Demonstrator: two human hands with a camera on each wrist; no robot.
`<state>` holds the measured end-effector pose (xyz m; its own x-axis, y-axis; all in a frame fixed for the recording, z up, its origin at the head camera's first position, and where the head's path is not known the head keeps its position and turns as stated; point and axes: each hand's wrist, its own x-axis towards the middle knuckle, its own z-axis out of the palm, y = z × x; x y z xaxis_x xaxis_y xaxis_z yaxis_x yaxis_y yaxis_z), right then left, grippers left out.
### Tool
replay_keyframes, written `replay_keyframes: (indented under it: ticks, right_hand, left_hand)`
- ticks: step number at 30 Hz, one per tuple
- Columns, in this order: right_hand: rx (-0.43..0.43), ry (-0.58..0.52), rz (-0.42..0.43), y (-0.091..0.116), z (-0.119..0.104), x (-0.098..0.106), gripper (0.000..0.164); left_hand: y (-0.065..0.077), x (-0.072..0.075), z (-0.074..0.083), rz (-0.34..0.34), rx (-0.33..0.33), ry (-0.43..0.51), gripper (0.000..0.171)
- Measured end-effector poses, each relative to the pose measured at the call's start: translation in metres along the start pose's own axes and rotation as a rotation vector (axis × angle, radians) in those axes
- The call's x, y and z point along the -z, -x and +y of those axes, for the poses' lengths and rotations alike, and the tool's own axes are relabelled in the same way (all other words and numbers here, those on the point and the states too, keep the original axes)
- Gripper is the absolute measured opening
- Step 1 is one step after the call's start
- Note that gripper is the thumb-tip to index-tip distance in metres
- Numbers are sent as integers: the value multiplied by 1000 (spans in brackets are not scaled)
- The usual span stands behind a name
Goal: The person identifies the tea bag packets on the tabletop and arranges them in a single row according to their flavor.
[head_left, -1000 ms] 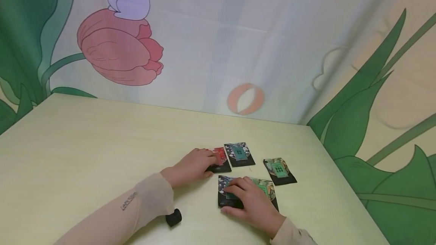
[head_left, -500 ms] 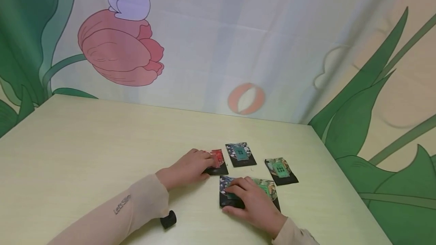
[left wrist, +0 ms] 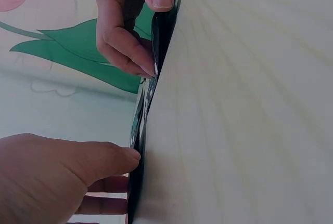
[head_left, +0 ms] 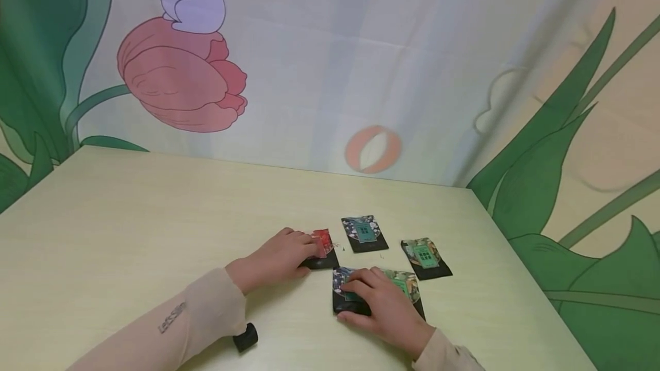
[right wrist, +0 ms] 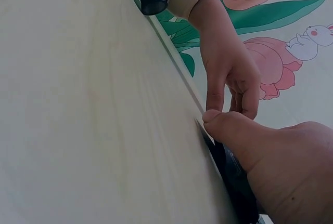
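Observation:
In the head view my left hand point(head_left: 281, 256) holds a small black packet with red flower print point(head_left: 322, 241), flat on the table. Its fingers lie over the packet and the thumb is at the near edge. To its right, my right hand point(head_left: 384, 308) holds a black packet with dark-blue blossom print point(head_left: 338, 296); the bent fingers cover much of it. A green-printed packet point(head_left: 411, 284) lies beside that one, partly under the same hand. In the left wrist view the left thumb point(left wrist: 122, 159) touches a packet's edge point(left wrist: 136, 182).
Behind the red packet lies another blossom packet point(head_left: 364, 233). A second green-printed packet point(head_left: 426, 258) lies to the right. A black band-like object point(head_left: 245, 337) sits at the left cuff. Tiny scraps lie near the packets. A printed curtain point(head_left: 289, 73) hangs behind the table point(head_left: 170, 216).
My left hand has slid the red-printed packet to the left and slightly toward me, away from the rear blossom packet. My right hand has stayed in place.

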<state>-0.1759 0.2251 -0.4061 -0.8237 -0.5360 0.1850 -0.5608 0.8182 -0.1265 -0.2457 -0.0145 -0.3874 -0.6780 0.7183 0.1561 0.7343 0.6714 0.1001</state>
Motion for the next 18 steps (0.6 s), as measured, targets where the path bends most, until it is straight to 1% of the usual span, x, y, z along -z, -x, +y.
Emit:
replay_keyframes:
  ticks: [12, 18]
  right_hand:
    - [-14, -15, -13, 0, 0, -1, 52]
    - [-10, -10, -5, 0, -1, 0, 50]
  left_hand:
    - [17, 2, -2, 6, -32, -57, 31]
    - [25, 4, -4, 16, -48, -48, 30]
